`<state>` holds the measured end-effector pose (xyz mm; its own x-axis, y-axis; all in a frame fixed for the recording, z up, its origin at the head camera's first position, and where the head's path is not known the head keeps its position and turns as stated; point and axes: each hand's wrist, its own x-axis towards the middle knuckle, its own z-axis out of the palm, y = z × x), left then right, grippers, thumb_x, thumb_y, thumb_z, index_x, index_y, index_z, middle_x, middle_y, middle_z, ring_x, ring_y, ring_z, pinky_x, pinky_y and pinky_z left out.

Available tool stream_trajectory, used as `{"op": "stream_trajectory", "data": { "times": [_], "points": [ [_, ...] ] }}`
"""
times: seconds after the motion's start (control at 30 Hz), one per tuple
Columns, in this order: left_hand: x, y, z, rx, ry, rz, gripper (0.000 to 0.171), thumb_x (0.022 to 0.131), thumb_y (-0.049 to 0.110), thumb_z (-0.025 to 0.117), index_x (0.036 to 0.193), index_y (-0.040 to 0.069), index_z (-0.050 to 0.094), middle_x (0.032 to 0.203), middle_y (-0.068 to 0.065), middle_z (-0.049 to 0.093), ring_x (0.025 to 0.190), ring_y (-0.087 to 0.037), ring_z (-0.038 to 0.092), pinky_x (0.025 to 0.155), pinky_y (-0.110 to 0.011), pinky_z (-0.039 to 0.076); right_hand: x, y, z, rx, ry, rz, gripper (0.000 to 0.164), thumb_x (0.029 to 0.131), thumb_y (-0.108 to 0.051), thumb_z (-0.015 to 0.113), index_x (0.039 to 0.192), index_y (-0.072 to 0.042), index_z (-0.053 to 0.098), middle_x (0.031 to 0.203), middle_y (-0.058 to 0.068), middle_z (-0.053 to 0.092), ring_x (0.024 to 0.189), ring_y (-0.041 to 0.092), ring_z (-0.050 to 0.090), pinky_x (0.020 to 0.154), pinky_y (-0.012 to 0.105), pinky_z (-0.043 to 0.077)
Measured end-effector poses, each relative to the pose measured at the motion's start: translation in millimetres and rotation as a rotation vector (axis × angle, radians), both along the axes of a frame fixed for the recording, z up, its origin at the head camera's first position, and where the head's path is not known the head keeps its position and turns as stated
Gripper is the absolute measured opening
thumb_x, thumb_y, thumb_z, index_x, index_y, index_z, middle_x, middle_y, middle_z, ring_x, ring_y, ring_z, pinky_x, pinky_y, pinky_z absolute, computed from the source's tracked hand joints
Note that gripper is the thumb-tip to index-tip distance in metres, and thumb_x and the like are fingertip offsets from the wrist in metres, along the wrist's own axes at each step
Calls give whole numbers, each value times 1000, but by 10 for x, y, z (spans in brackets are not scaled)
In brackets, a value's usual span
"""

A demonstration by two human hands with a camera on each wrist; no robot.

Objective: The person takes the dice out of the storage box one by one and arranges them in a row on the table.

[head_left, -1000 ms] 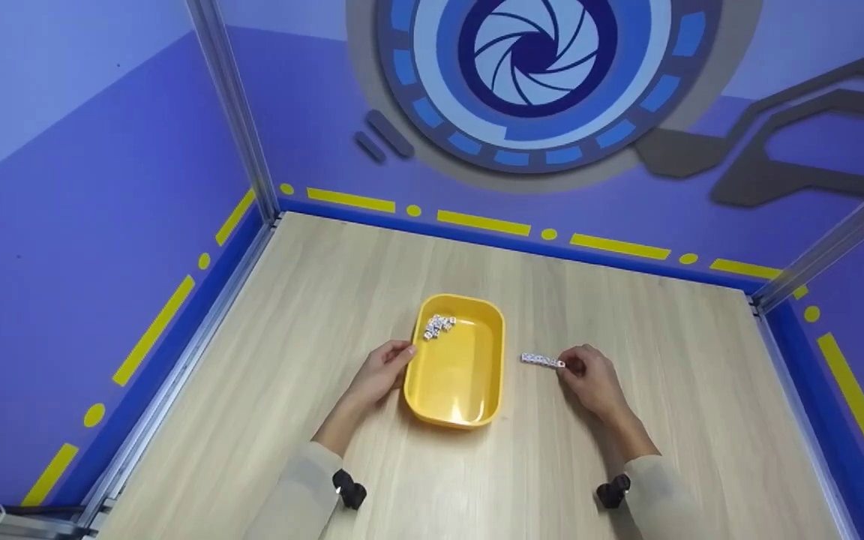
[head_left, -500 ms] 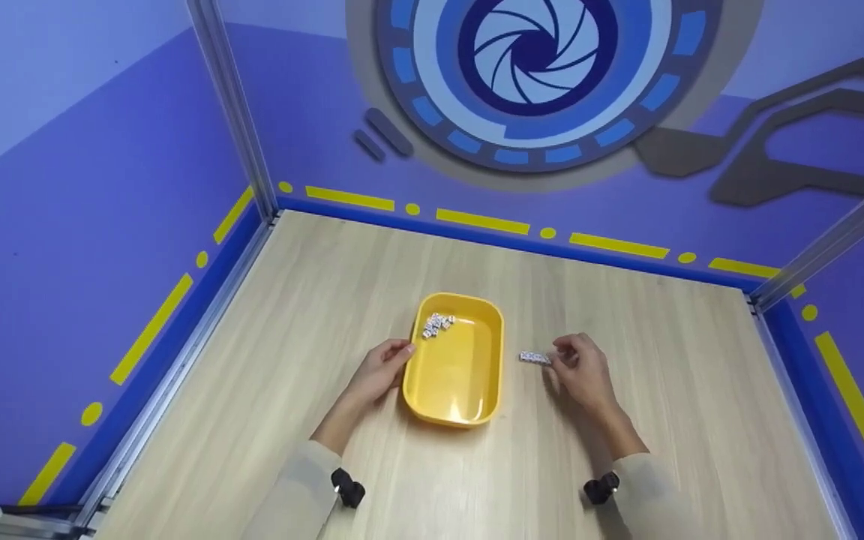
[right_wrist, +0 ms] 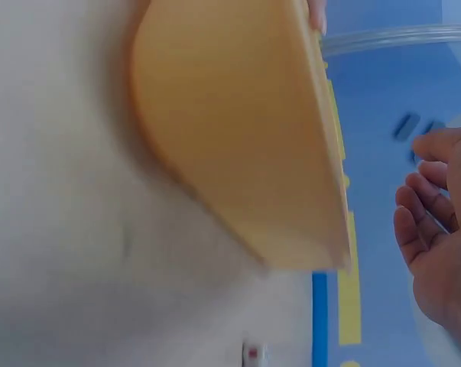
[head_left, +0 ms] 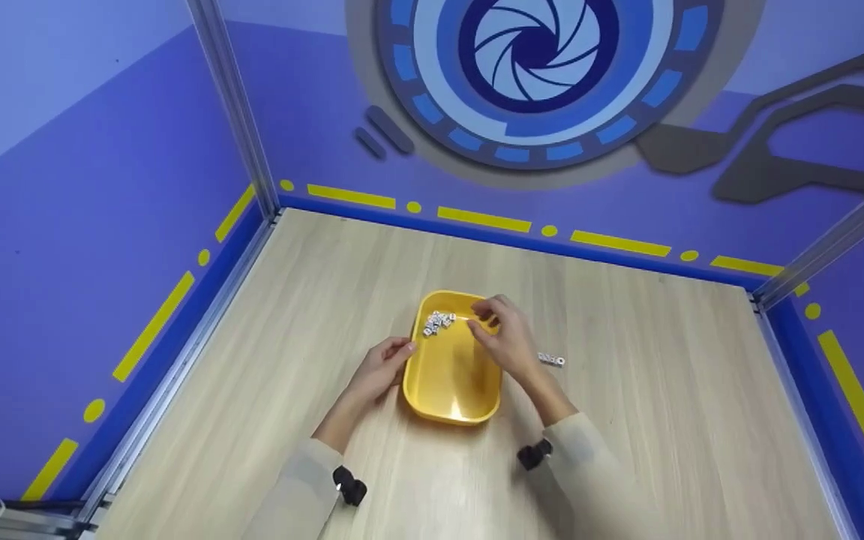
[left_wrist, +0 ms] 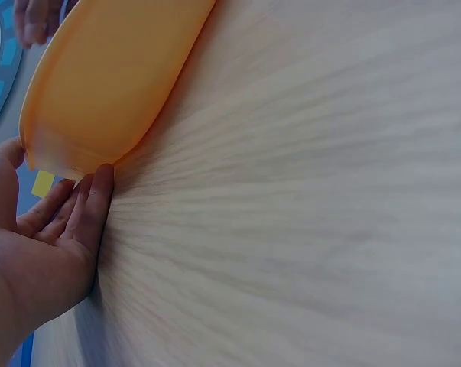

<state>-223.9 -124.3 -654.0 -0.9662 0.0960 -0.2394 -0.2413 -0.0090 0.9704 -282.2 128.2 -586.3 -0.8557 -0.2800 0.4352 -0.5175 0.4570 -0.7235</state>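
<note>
A yellow rectangular tray (head_left: 453, 386) sits on the wooden table. Several small white dice (head_left: 438, 322) lie heaped in its far left corner. At the tray's left side my left hand (head_left: 385, 366) holds the rim, thumb on top and fingers against the outer wall, as the left wrist view shows. My right hand (head_left: 505, 335) hovers above the tray's right side, thumb and index finger apart, with nothing visible between them. To the right of the tray stands a straight row of dice (head_left: 551, 360), its left part hidden by my right wrist.
The light wood table (head_left: 327, 300) is bordered by a blue back wall (head_left: 312, 120) and side walls. Metal posts (head_left: 233, 97) stand at the corners. A black wrist camera (head_left: 349, 486) is strapped to the left sleeve, another (head_left: 535, 454) to the right.
My right hand has left the row of dice and moved left and away from me, over the tray. My left hand and the tray have stayed in place.
</note>
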Motion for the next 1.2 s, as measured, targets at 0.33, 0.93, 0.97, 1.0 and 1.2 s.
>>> {"op": "stream_trajectory", "data": {
  "times": [0.33, 0.93, 0.97, 1.0, 1.2],
  "points": [
    [8, 16, -27, -11, 23, -3, 55, 99, 44, 60, 136, 4, 53, 126, -20, 61, 110, -31, 65, 86, -37, 57, -103, -653, -299, -106, -224, -84, 24, 86, -8, 76, 107, 0, 68, 99, 13, 66, 89, 25, 63, 75, 34, 55],
    [-10, -6, 10, 65, 25, -47, 55, 98, 43, 60, 137, 4, 51, 129, -23, 57, 112, -35, 63, 84, -38, 58, -101, -791, -598, 276, -118, -20, 13, 88, -11, 73, 97, -1, 72, 93, 7, 58, 80, 17, 55, 75, 32, 51],
    [-10, -5, 9, 59, 26, -43, 56, 98, 44, 61, 137, 5, 51, 129, -22, 58, 112, -34, 64, 84, -38, 58, -102, -793, -603, 288, -114, -19, 13, 88, -10, 73, 98, -2, 72, 93, 6, 58, 80, 17, 56, 76, 32, 51],
    [-10, -5, 8, 55, 26, -39, 56, 98, 44, 61, 136, 5, 52, 129, -22, 58, 111, -34, 64, 84, -38, 58, -102, -796, -608, 298, -115, -17, 13, 87, -9, 73, 98, -3, 72, 94, 5, 58, 81, 17, 56, 76, 32, 51],
    [-6, -8, 12, 42, 17, -29, 55, 97, 44, 61, 135, 5, 53, 127, -21, 59, 108, -31, 66, 84, -37, 58, -113, -799, -638, 352, -110, -6, 12, 85, -6, 73, 97, -7, 72, 92, 1, 57, 81, 17, 56, 77, 33, 51]
  ]
}}
